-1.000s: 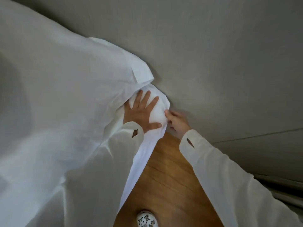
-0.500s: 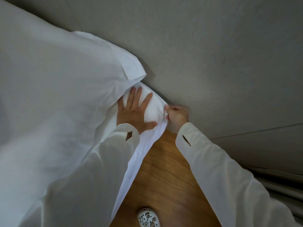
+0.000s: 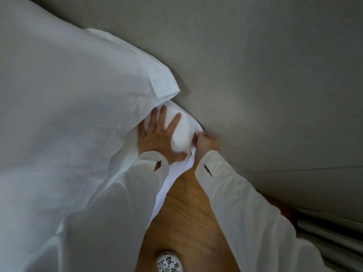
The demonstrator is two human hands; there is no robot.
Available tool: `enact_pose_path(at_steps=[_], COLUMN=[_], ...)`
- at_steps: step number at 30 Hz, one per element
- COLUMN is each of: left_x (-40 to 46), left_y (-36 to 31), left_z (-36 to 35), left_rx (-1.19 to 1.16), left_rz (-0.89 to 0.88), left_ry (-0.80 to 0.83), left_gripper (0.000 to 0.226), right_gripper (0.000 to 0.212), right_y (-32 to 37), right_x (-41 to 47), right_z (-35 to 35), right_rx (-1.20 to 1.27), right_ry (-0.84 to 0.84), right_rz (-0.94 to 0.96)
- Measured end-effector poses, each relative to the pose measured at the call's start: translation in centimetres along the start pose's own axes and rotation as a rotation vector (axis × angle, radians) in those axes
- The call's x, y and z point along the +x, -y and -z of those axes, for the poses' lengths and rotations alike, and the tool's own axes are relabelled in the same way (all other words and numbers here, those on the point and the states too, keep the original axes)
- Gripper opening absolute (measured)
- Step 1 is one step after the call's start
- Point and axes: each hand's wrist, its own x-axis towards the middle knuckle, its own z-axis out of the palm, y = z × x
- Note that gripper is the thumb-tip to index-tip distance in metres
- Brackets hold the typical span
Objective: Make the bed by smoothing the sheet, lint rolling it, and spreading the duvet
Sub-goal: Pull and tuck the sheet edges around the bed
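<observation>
One patterned slipper [image 3: 169, 262] shows nearest the camera, cut off by the bottom edge, on the wood floor [image 3: 188, 209] between the two white sleeves; the second foot is out of view. The left sleeve [image 3: 110, 203] and the right sleeve [image 3: 239, 197] both run off the frame, so no more of the person is seen.

Beyond the cuffs are two hands. The left hand [image 3: 159, 136] lies flat with fingers spread, pressing down on the white sheet [image 3: 181, 130] where it wraps the bed's corner; its little-finger side slips under a loose white fold and is partly hidden. Just to its right, the right hand [image 3: 206, 143] is blurred — its fingers curl at the sheet's edge and seem to pinch it at the corner, though the fingertips are hard to make out.

To the left of the left hand, and past it, a large white duvet [image 3: 68, 95] billows across the bed, its folded corner just beyond the fingertips. Past the right hand rises a plain grey wall [image 3: 265, 75] — the sheet corner sits against it.
</observation>
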Motion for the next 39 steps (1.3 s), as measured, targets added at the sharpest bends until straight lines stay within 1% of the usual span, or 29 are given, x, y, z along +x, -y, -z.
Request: enact_pose_path(at_steps=[2, 3, 4, 5, 6, 7, 8, 9, 10, 11, 13, 16, 18, 20, 22, 23, 25, 26, 27, 28, 29, 30, 32, 33, 34, 35, 37, 39], left_x=[-0.2, -0.2, -0.3, -0.6, -0.9, -1.5, -2.5, -3.7, -5.1, -6.6, -9.9, -14.8, -18.0, -21.1, -24.0, -25.3, -28.0, -29.5, -31.3, -33.5, -36.0, -38.5, -43.7, -46.1, -48.3, -50.3, -53.8, -56.4], left_y=[0.1, 0.2, 0.3, 0.5, 0.8, 1.1, 1.4, 1.6, 1.7, 1.7, 1.9, 2.9, 3.7, 4.3, 5.0, 5.4, 6.9, 8.1, 9.6, 11.2, 12.8, 14.3, 16.4, 16.7, 16.8, 16.7, 16.3, 16.6], left_z=[0.0, 0.1, 0.4, 0.7, 1.0, 1.3, 1.4, 1.4, 1.1, 0.6, -0.3, -1.2, -1.7, -2.1, -2.4, -2.4, -1.9, -1.7, -1.6, -1.7, -1.8, -2.1, -3.1, -3.7, -4.2, -4.6, -4.9, -4.7], left_rx=[-0.026, -0.045, -0.063, -0.072, -0.067, -0.054, -0.037, -0.018, -0.005, -0.003, -0.004, 0.05, 0.073, 0.033, -0.122, -0.203, -0.309, -0.331, -0.325, -0.291, -0.241, -0.182, -0.084, -0.065, -0.06, -0.073, -0.125, -0.191], left_rz=[0.001, -0.004, -0.016, -0.039, -0.066, -0.087, -0.086, -0.061, -0.017, 0.028, 0.057, -0.066, -0.16, -0.266, -0.317, -0.281, -0.069, 0.047, 0.13, 0.175, 0.198, 0.226, 0.375, 0.462, 0.516, 0.528, 0.46, 0.391], left_ry=[-0.002, -0.002, -0.007, -0.019, -0.039, -0.069, -0.108, -0.155, -0.198, -0.221, -0.205, -0.13, -0.076, -0.057, -0.087, -0.11, -0.197, -0.251, -0.29, -0.292, -0.246, -0.167, 0.018, 0.067, 0.083, 0.101, 0.14, 0.109], left_gripper=[0.114, 0.113, 0.11, 0.105, 0.097, 0.088, 0.08, 0.073, 0.069, 0.068, 0.069, 0.076, 0.079, 0.067, 0.055, 0.055, 0.061, 0.06, 0.052, 0.041, 0.035, 0.037, 0.052, 0.058, 0.061, 0.064, 0.067, 0.058], right_gripper=[0.021, 0.023, 0.024, 0.024, 0.027, 0.032, 0.038, 0.043, 0.047, 0.049, 0.051, 0.054, 0.054, 0.055, 0.056, 0.055, 0.053, 0.05, 0.048, 0.048, 0.05, 0.053, 0.057, 0.06, 0.063, 0.065, 0.064, 0.061], right_y=[-0.2, -0.1, -0.2, -0.3, -0.2, -0.2, -0.2, -0.3, -0.4, -0.5, -0.4, -0.4, -1.1, -2.4, -4.0, -5.0, -7.3, -8.6, -9.8, -11.2, -12.8, -14.4, -17.6, -19.2, -20.6, -22.0, -24.4, -26.5], right_x=[-0.9, -2.1, -3.2, -4.4, -5.7, -6.8, -7.5, -7.9, -7.8, -7.5, -7.1, -8.4, -10.2, -12.2, -14.6, -16.0, -18.9, -20.3, -21.8, -23.4, -25.0, -26.8, -30.4, -32.2, -33.9, -35.6, -38.6, -41.4], right_z=[0.6, 1.1, 1.7, 2.0, 2.1, 2.0, 1.7, 1.5, 1.4, 1.5, 1.8, 1.9, 2.1, 2.8, 3.4, 3.6, 3.3, 2.8, 2.2, 1.5, 0.7, 0.0, -1.1, -1.4, -1.5, -1.5, -1.2, -1.3], right_rx=[-0.029, -0.053, -0.091, -0.133, -0.197, -0.251, -0.336, -0.448, -0.569, -0.693, -0.892, -1.046, -1.125, -1.199, -1.191, -1.172, -1.174, -1.186, -1.192, -1.196, -1.203, -1.219, -1.28, -1.322, -1.364, -1.4, -1.47, -1.527], right_ry=[-0.032, -0.055, -0.095, -0.126, -0.096, 0.013, 0.172, 0.318, 0.414, 0.452, 0.404, 0.332, 0.333, 0.337, 0.414, 0.497, 0.662, 0.701, 0.699, 0.666, 0.608, 0.537, 0.433, 0.432, 0.471, 0.534, 0.687, 0.834], right_rz=[0.135, 0.237, 0.398, 0.62, 0.842, 1.003, 1.085, 1.11, 1.108, 1.111, 1.141, 1.089, 1.066, 1.117, 1.223, 1.276, 1.397, 1.425, 1.412, 1.368, 1.314, 1.261, 1.162, 1.136, 1.149, 1.2, 1.357, 1.486])
